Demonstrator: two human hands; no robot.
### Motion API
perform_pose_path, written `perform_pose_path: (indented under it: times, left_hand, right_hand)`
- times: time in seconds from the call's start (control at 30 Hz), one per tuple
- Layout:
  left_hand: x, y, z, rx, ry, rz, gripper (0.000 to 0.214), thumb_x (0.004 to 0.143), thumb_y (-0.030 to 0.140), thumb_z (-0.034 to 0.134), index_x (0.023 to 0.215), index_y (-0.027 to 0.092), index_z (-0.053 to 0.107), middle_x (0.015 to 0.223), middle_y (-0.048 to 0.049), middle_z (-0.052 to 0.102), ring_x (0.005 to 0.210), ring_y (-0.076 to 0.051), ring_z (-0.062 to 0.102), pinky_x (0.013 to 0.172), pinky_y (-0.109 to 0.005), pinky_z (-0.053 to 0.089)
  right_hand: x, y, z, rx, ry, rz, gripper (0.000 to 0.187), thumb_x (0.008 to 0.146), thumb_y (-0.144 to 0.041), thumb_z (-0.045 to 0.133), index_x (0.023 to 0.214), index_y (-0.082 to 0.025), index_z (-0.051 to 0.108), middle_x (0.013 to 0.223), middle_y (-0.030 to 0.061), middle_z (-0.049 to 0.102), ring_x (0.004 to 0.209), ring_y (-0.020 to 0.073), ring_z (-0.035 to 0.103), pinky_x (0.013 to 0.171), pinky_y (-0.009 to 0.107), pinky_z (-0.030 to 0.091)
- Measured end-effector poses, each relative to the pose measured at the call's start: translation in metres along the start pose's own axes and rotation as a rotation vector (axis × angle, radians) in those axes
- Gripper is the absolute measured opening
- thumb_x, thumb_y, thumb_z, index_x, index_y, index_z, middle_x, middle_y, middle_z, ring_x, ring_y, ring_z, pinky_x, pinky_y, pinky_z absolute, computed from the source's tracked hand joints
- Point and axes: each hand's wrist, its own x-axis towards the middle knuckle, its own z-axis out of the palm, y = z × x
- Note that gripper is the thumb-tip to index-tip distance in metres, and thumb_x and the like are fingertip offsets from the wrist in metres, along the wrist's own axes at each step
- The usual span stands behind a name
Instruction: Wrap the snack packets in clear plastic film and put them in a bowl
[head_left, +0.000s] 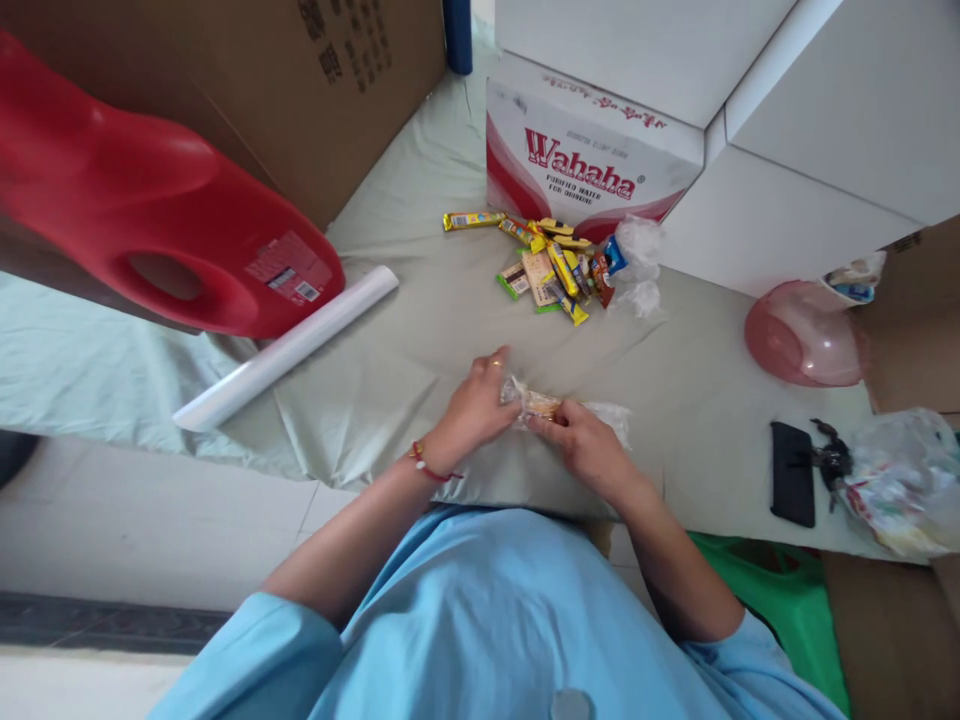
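Low on the cloth-covered table (pixel 697 400), my left hand (pixel 480 400) grips the left end of a clear plastic wrap (pixel 514 390). A small golden-brown packaged snack (pixel 541 403) lies inside that wrap. My right hand (pixel 581 438) is closed on the snack's right side, thumb and fingers pinching it through the plastic. Loose plastic spreads out past the right hand. Beyond both hands lies a pile of wrapped snacks (pixel 559 268) in yellow, green, brown and blue packets. Crumpled clear plastic (pixel 639 262) sits at the pile's right edge.
A white roll (pixel 289 350) and a large red jug (pixel 172 220) stand left. Behind the snacks is a Wahaha water box (pixel 592 160). On the right are a pink bowl (pixel 799 335), a black phone (pixel 792 475), keys (pixel 831 455) and a plastic bag (pixel 904 480).
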Motion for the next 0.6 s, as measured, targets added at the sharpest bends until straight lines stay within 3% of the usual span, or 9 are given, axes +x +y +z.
perform_pose_path:
  times: [0.03, 0.1, 0.2, 0.27, 0.37, 0.47, 0.6]
  left_hand:
    - [-0.003, -0.009, -0.007, -0.027, -0.061, -0.007, 0.058, 0.076, 0.024, 0.067, 0.133, 0.012, 0.067, 0.128, -0.0185, 0.071, 0.116, -0.032, 0.068, 0.1, -0.044, 0.055]
    - [-0.011, -0.024, -0.022, -0.156, -0.162, -0.045, 0.029, 0.079, 0.028, 0.062, 0.103, 0.017, 0.074, 0.095, -0.0075, 0.076, 0.089, -0.024, 0.07, 0.084, -0.036, 0.056]
    - [-0.025, -0.026, -0.036, -0.373, -0.097, -0.098, 0.02, 0.085, 0.036, 0.063, 0.091, 0.019, 0.071, 0.08, -0.0009, 0.072, 0.075, -0.018, 0.066, 0.072, -0.029, 0.051]
    - [-0.033, -0.013, -0.034, -0.417, -0.004, -0.064, 0.019, 0.087, 0.036, 0.064, 0.092, 0.019, 0.071, 0.081, -0.0007, 0.072, 0.074, -0.017, 0.065, 0.07, -0.028, 0.051]
    - [-0.035, 0.015, -0.014, -0.314, 0.087, 0.129, 0.014, 0.092, 0.026, 0.061, 0.094, 0.02, 0.074, 0.09, -0.0029, 0.073, 0.083, -0.018, 0.067, 0.077, -0.03, 0.053]
    - [-0.031, 0.036, 0.018, -0.1, 0.068, 0.34, 0.019, 0.095, 0.018, 0.058, 0.101, 0.02, 0.075, 0.106, -0.007, 0.077, 0.102, -0.023, 0.069, 0.094, -0.038, 0.055]
    - [-0.034, 0.039, 0.048, 0.22, 0.038, 0.459, 0.033, 0.104, 0.024, 0.051, 0.131, 0.015, 0.068, 0.134, -0.0139, 0.072, 0.129, -0.03, 0.063, 0.109, -0.047, 0.048]
  right_hand:
    - [0.0, 0.003, 0.0, 0.023, -0.01, -0.007, 0.034, 0.109, -0.031, 0.048, 0.131, -0.034, 0.075, 0.091, 0.0045, 0.059, 0.081, 0.0198, 0.05, 0.07, 0.029, 0.041]
    - [-0.001, 0.008, 0.001, 0.085, -0.003, -0.021, 0.034, 0.108, -0.029, 0.049, 0.132, -0.033, 0.074, 0.091, 0.004, 0.059, 0.081, 0.0191, 0.052, 0.073, 0.029, 0.045]
    - [-0.002, 0.015, 0.0, 0.19, 0.03, -0.1, 0.039, 0.107, -0.024, 0.049, 0.139, -0.032, 0.07, 0.101, 0.0064, 0.061, 0.09, 0.0201, 0.058, 0.082, 0.033, 0.052]
    - [-0.002, 0.018, -0.001, 0.248, 0.046, -0.164, 0.043, 0.106, -0.022, 0.049, 0.145, -0.031, 0.065, 0.11, 0.0089, 0.062, 0.099, 0.0217, 0.061, 0.089, 0.038, 0.055]
    - [-0.003, 0.02, -0.003, 0.283, 0.062, -0.212, 0.046, 0.104, -0.02, 0.053, 0.148, -0.031, 0.062, 0.114, 0.0103, 0.061, 0.106, 0.0231, 0.061, 0.093, 0.041, 0.057]
    - [-0.009, 0.022, -0.007, 0.315, 0.067, -0.234, 0.044, 0.102, -0.02, 0.057, 0.145, -0.03, 0.063, 0.128, 0.0124, 0.061, 0.121, 0.0257, 0.06, 0.104, 0.046, 0.055]
    - [-0.027, 0.031, -0.011, 0.417, 0.102, -0.171, 0.03, 0.105, -0.029, 0.058, 0.132, -0.03, 0.069, 0.142, 0.0105, 0.063, 0.134, 0.0257, 0.06, 0.114, 0.048, 0.05]
